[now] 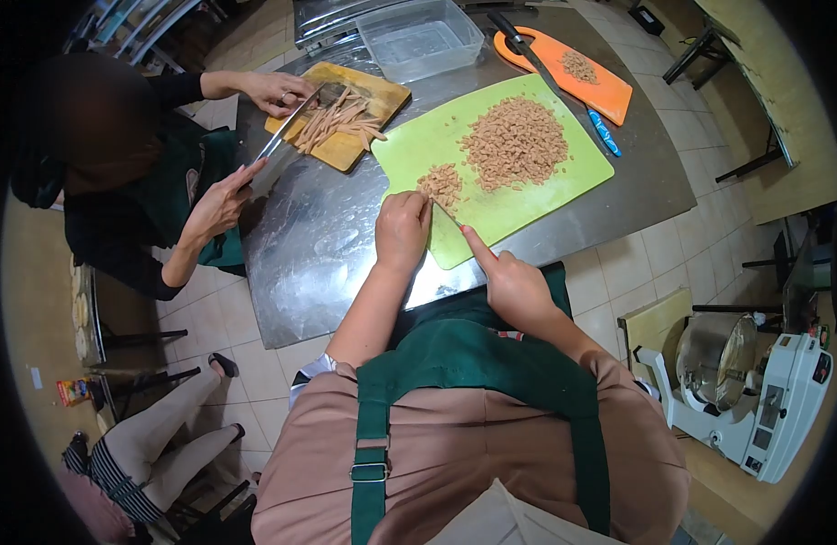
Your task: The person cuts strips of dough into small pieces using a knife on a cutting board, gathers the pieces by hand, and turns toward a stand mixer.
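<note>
Small dough pieces [441, 184], a little heap of them, sit on the near left part of my green cutting board [528, 213], right at my fingertips. My left hand [402, 229] is curled over them, fingers bunched narrow and pressing down on the heap's near edge. My right hand [514, 286] is closed around a knife [448, 216], forefinger stretched along its back, the thin blade angled up toward the left hand's knuckles. To cut well here, I judge I should keep those left fingertips tucked back, let the knuckles guide the blade, and take short, even strokes so the bits match the others.

Further up the board lies the big pile of cut pieces [514, 143], well apart from the small heap. Beyond that is an orange board [587, 86] with a few more bits and a dark-handled knife [520, 41] across it, a blue pen [604, 133] just beside it, and a clear plastic tub [418, 38] at the far edge of the steel table [328, 245].

To my left a co-worker, both hands [223, 204] on a broad blade, is working strips of dough [332, 118] on a wooden board [382, 95].
</note>
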`<state>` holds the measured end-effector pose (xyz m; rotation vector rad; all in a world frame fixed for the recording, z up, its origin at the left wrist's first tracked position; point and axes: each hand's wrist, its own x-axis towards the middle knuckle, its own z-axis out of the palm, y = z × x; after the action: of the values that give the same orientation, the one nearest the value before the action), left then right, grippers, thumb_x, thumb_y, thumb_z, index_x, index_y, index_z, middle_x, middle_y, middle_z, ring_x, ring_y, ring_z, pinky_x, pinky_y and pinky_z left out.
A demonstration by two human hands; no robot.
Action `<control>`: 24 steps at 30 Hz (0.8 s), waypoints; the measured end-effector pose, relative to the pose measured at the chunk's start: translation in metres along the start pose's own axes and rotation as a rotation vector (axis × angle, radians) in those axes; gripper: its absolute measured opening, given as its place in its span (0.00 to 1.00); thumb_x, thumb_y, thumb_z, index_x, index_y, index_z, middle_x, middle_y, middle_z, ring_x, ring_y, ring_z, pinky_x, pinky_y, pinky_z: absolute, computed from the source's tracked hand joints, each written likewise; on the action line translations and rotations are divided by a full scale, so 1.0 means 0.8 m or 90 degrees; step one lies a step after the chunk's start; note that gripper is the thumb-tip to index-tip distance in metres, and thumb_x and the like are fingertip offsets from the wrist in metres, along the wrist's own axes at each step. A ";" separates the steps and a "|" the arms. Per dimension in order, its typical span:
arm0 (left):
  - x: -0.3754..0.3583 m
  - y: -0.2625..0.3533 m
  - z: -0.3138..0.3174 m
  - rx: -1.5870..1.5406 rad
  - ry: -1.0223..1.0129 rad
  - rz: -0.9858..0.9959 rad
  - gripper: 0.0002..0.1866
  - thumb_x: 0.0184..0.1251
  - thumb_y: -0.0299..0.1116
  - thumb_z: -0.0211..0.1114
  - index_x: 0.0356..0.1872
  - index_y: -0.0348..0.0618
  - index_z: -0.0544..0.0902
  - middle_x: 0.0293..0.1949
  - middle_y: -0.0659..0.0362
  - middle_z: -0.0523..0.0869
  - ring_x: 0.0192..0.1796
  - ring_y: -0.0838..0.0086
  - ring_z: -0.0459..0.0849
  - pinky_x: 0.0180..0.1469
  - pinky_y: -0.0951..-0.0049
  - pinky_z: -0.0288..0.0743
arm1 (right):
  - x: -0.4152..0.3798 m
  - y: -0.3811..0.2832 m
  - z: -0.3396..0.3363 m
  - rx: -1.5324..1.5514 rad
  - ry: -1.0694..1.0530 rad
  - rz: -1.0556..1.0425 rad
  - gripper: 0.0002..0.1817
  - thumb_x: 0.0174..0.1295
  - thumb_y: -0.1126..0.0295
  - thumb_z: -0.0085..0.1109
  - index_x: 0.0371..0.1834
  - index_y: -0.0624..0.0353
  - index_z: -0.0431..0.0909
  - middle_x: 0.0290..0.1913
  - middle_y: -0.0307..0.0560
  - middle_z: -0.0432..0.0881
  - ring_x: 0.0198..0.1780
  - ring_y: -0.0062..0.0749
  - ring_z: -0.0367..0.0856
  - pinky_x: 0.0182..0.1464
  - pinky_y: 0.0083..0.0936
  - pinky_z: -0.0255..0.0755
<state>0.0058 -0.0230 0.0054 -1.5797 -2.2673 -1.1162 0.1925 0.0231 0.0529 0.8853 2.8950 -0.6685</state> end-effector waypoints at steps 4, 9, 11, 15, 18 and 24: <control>-0.002 0.000 -0.002 -0.004 0.000 0.009 0.06 0.55 0.27 0.65 0.32 0.37 0.83 0.33 0.53 0.84 0.37 0.59 0.80 0.41 0.64 0.75 | -0.008 0.004 -0.012 0.020 -0.029 0.015 0.40 0.53 0.78 0.48 0.73 0.45 0.51 0.26 0.58 0.76 0.26 0.51 0.79 0.32 0.43 0.73; -0.005 0.008 -0.007 0.029 0.000 0.015 0.07 0.53 0.27 0.67 0.34 0.38 0.85 0.35 0.52 0.85 0.38 0.60 0.82 0.43 0.65 0.76 | 0.002 0.004 -0.022 0.031 -0.018 0.012 0.40 0.53 0.78 0.48 0.73 0.44 0.50 0.26 0.58 0.76 0.27 0.51 0.79 0.33 0.43 0.73; -0.007 0.005 -0.005 0.029 -0.001 0.009 0.07 0.53 0.26 0.67 0.33 0.37 0.85 0.35 0.51 0.86 0.38 0.60 0.83 0.43 0.66 0.76 | 0.010 0.004 -0.018 0.033 0.012 0.002 0.41 0.52 0.78 0.48 0.73 0.45 0.50 0.25 0.57 0.76 0.26 0.51 0.78 0.32 0.42 0.73; -0.011 -0.005 0.003 0.021 -0.001 0.008 0.07 0.55 0.26 0.64 0.35 0.38 0.84 0.35 0.52 0.85 0.38 0.60 0.81 0.43 0.65 0.76 | 0.028 -0.004 -0.014 0.016 0.025 -0.019 0.42 0.50 0.78 0.50 0.73 0.45 0.50 0.25 0.57 0.76 0.26 0.51 0.78 0.31 0.42 0.73; -0.011 -0.004 0.001 0.008 0.009 0.013 0.05 0.54 0.26 0.64 0.32 0.38 0.84 0.34 0.52 0.85 0.37 0.59 0.81 0.42 0.64 0.76 | 0.039 -0.009 -0.010 0.003 0.024 -0.039 0.43 0.49 0.77 0.51 0.73 0.46 0.51 0.25 0.57 0.76 0.26 0.50 0.78 0.29 0.41 0.73; -0.007 -0.002 -0.001 0.009 0.014 -0.018 0.05 0.52 0.26 0.67 0.30 0.38 0.84 0.31 0.52 0.85 0.35 0.59 0.82 0.41 0.64 0.75 | 0.043 -0.012 -0.001 -0.032 0.027 -0.048 0.41 0.50 0.77 0.50 0.72 0.49 0.52 0.25 0.56 0.76 0.25 0.49 0.78 0.28 0.41 0.73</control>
<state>0.0070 -0.0283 0.0024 -1.5262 -2.2855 -1.1163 0.1586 0.0342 0.0516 0.7986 2.9812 -0.5871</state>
